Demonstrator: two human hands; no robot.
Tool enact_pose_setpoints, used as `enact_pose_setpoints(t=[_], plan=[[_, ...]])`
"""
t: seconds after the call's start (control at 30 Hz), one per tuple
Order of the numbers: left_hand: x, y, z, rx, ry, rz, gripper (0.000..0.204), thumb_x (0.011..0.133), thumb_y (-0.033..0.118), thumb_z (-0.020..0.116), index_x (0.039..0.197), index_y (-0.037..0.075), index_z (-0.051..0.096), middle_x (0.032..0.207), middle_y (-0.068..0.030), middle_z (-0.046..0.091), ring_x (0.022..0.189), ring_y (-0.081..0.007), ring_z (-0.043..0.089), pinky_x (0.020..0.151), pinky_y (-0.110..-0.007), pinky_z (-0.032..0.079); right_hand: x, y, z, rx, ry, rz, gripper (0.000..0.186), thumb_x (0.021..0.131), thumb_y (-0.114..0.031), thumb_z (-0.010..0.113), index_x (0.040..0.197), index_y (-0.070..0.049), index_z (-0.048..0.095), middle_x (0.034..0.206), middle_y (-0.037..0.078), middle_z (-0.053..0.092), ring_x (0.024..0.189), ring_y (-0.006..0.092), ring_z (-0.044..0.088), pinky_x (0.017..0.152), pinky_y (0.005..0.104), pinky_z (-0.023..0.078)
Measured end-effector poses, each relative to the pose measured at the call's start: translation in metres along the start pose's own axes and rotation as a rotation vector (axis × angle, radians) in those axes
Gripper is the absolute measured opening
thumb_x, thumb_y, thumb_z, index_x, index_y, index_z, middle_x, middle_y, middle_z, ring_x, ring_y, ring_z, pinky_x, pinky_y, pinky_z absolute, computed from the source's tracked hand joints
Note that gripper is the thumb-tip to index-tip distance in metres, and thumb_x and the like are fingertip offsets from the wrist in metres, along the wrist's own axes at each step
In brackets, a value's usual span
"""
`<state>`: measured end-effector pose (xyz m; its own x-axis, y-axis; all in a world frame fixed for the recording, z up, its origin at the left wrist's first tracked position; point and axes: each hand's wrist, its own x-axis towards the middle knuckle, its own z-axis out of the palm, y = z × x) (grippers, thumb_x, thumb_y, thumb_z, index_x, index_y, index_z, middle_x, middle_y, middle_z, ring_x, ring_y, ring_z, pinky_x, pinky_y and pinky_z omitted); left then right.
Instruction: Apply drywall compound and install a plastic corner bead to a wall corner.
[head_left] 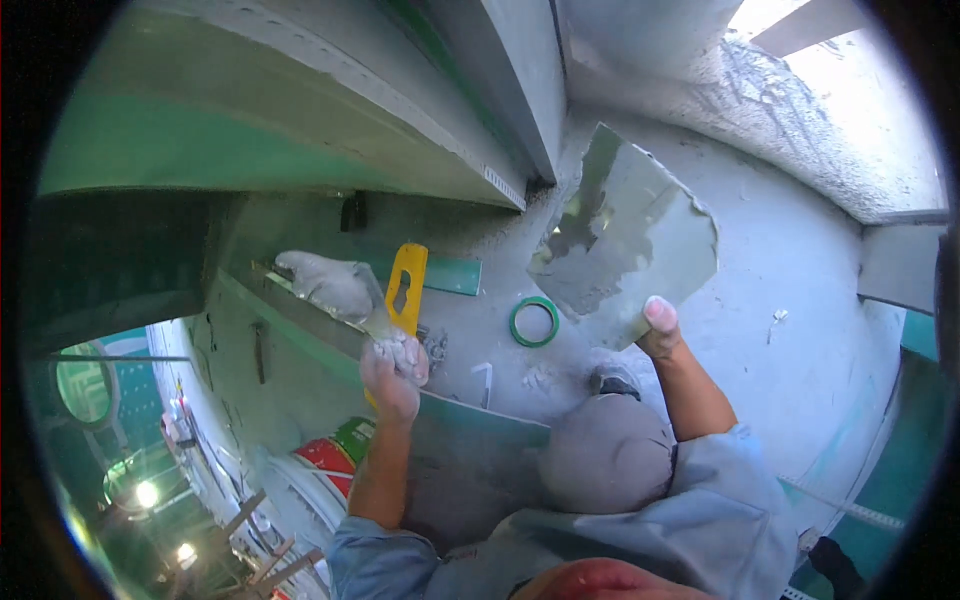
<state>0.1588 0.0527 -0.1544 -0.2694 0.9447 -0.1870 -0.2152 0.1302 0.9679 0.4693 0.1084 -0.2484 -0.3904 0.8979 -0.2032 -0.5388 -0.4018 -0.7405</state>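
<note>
My left hand [395, 375], its fingers coated in white paste, is closed around the narrow end of a flat spatula-like tool whose kind I cannot make out. A thick heap of white paste [330, 285] lies on that tool. Right beside these fingers stands a flat yellow piece with a long slot [407, 285]; I cannot tell whether it is held too. My right hand [662, 328] grips the near edge of a broad pale board [650, 235] with its thumb on top. Grey-white smears cover part of the board's face, and my other right fingers are hidden beneath it.
A green roll of tape [534, 322] lies on the dusty floor between my hands. Long panels with a perforated metal edge strip [505, 187] jut in at upper left. A red and green bucket [330, 455] stands by my left forearm. My bent knee [610, 455] is in front.
</note>
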Motion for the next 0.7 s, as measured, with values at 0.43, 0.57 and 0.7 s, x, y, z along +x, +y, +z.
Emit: enact_pose_setpoints(t=[0.43,0.57,0.7], plan=[[0.018,-0.107,0.07,0.234,0.238,0.051,0.023,0.087,0.018,0.039,0.106,0.005,0.039,0.076,-0.0028,0.046,0.059,-0.0105,0.045,0.05,-0.024,0.04,0.013,0.009,0.01,0.607,0.101,0.219,0.072,0.084,-0.057,0.031,0.133,-0.005,0.027,0.126,0.014,0.042,0.11,0.0283,0.046,0.093,0.0392,0.039],[0.018,-0.114,0.051,0.429,0.212,0.208,0.024,0.088,0.019,0.039,0.104,0.002,0.041,0.076,-0.0033,0.045,0.059,-0.0117,0.044,0.052,-0.025,0.039,0.009,0.0,0.014,0.279,0.215,0.129,0.076,0.081,-0.06,0.036,0.129,-0.002,0.03,0.119,0.016,0.046,0.105,0.0278,0.051,0.087,0.0383,0.044],[0.02,-0.115,0.027,0.78,0.27,0.424,0.023,0.087,0.018,0.041,0.102,0.0,0.044,0.077,-0.0056,0.047,0.062,-0.0145,0.045,0.056,-0.028,0.039,0.009,-0.02,0.014,0.099,0.067,0.077,0.074,0.079,-0.056,0.04,0.129,-0.002,0.03,0.118,0.016,0.047,0.105,0.0276,0.051,0.087,0.039,0.044]])
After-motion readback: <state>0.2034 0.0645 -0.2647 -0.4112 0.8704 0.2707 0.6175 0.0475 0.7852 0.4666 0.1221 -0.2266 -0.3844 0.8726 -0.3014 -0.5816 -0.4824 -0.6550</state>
